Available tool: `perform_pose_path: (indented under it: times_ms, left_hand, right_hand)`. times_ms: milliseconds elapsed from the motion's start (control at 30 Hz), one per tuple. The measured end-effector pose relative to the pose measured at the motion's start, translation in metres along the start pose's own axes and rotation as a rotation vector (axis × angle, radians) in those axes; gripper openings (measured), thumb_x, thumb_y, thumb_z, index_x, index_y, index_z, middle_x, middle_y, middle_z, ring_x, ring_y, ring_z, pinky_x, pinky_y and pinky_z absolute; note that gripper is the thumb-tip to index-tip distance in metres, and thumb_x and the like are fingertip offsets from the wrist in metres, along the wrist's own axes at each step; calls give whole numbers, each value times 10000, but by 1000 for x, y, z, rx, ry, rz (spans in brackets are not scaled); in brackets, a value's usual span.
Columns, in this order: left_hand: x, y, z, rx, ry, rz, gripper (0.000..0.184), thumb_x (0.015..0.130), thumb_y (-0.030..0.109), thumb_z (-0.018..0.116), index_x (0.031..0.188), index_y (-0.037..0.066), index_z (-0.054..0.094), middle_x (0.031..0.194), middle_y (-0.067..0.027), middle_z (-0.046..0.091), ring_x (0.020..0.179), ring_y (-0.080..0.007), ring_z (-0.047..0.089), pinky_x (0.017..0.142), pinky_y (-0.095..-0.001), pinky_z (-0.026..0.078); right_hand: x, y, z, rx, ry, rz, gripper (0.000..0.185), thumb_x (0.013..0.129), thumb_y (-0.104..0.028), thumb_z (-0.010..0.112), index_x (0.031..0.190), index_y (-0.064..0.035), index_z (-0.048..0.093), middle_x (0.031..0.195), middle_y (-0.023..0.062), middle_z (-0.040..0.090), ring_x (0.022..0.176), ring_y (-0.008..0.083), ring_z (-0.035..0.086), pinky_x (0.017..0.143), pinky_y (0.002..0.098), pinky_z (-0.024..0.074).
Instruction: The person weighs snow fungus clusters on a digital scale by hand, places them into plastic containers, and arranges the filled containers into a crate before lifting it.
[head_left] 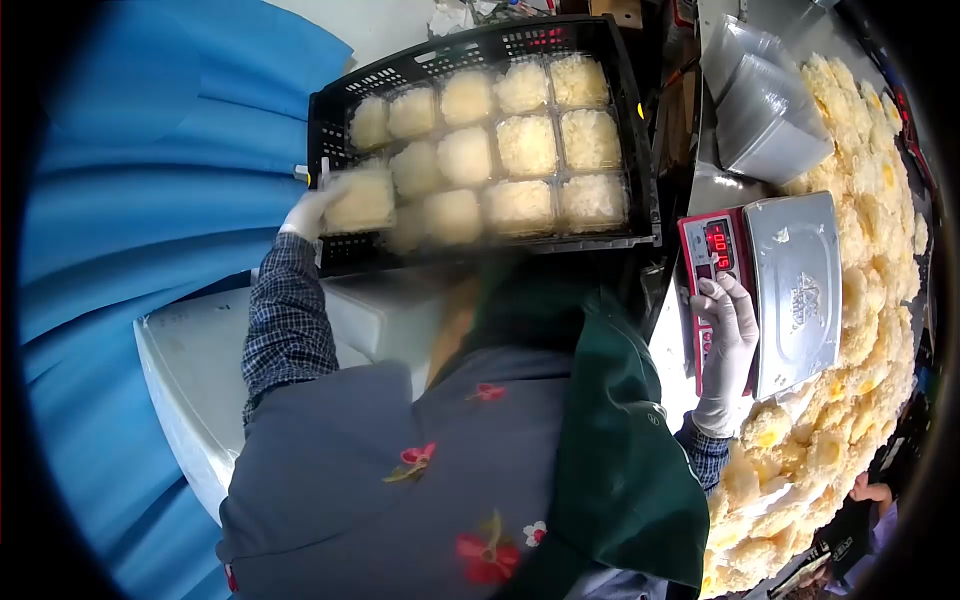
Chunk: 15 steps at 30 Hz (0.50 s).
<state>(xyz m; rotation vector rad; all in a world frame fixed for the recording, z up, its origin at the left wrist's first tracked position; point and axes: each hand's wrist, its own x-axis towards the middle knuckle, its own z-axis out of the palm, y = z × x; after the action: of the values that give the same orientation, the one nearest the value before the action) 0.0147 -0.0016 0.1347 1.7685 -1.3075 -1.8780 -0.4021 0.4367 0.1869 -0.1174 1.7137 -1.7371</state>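
My left hand [308, 212], in a white glove, grips the edge of a clear plastic box [362, 200] filled with pale, frilly food that looks like dried white fungus. This box is at the near left corner of a black plastic crate [470, 252], blurred by motion; I cannot tell whether it rests on the crate's bottom. Several similar filled boxes [527, 145] stand in rows in the crate. My right hand [728, 345], also gloved, lies with fingers extended on the red control panel of a digital scale [797, 290]. Its fingertips are just below the lit red display.
Right of the scale spreads a large heap of pale frilly pieces [870, 260]. Stacked clear empty boxes [770, 120] stand beyond the scale. Blue sheeting [120, 200] hangs at the left, above a white foam box [200, 360]. Another person's arm [872, 492] shows at lower right.
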Motion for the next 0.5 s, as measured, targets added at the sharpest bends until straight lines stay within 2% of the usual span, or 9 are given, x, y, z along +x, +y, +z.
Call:
perform_pose_path:
  times_ms: [100,133,200,233,267,300,367,433,500]
  left_hand:
    - [-8,-46,-19,-120,41,-188,513,895,275,673,1263,-55,533,1183,-180,636,1103,-297,625,958,-403,498]
    - [29,-90,-53,265,-67,-87,572,868,305,696,1261,-73,524,1189,-211,626,1105,-315,621,959,-394,492]
    - [40,-97,-36,973,14,-109,661,805,370,739,1232,-92,536,1187,-260,614,1113,-344,609,960,-385,482]
    - [15,-66,22,1288,212,-239,691,769,404,759,1206,-93,558,1178,-277,612,1119,-355,603,960,-387,479]
    - [19,-79,29,1395,352,-88,675,729,454,770,1139,-62,624,1162,-255,633,1121,-355,602,947,-401,485]
    - [21,-74,35,1416,302,-99,656,731,455,765,1107,-68,638,1136,-260,640,1098,-355,613,934,-406,490]
    - [23,-55,48,1464,192,-117,625,736,459,757,1042,-79,665,1085,-271,656,1052,-354,633,909,-415,499]
    - [32,-34,64,1587,114,-42,477,763,390,717,1003,-21,693,1025,-230,676,989,-347,647,872,-428,503]
    - [44,-12,94,1533,153,310,376,771,367,703,928,25,703,931,-194,689,920,-340,658,820,-431,509]
  right_hand:
    - [-1,10,-5,-13,-9,6,204,962,-100,553,1133,-2,606,1011,111,683,889,115,652,849,235,516]
    - [0,14,-5,16,-34,20,204,965,-106,550,1133,-4,605,1012,110,683,881,111,653,852,238,518]
    - [1,22,-7,78,-88,47,211,970,-118,544,1139,-7,601,1013,112,684,854,98,654,862,248,521]
    - [1,21,-6,52,-72,49,208,975,-106,528,1140,-1,600,1002,115,687,838,98,652,852,247,521]
    - [-1,18,-4,26,-56,48,207,980,-93,512,1142,5,599,990,117,689,822,98,650,843,246,521]
    - [-1,17,-4,1,-35,46,208,985,-80,497,1143,11,597,979,120,691,807,98,649,834,245,521]
    - [-5,15,-15,-38,-9,38,219,967,-141,555,1131,-6,609,986,110,690,834,106,649,843,248,512]
    - [-7,16,-23,-47,66,30,219,964,-145,561,1125,-4,612,978,106,690,823,107,645,825,244,507]
    - [-11,18,-29,-11,101,31,228,965,-142,554,1124,14,603,976,103,683,812,104,628,800,235,492]
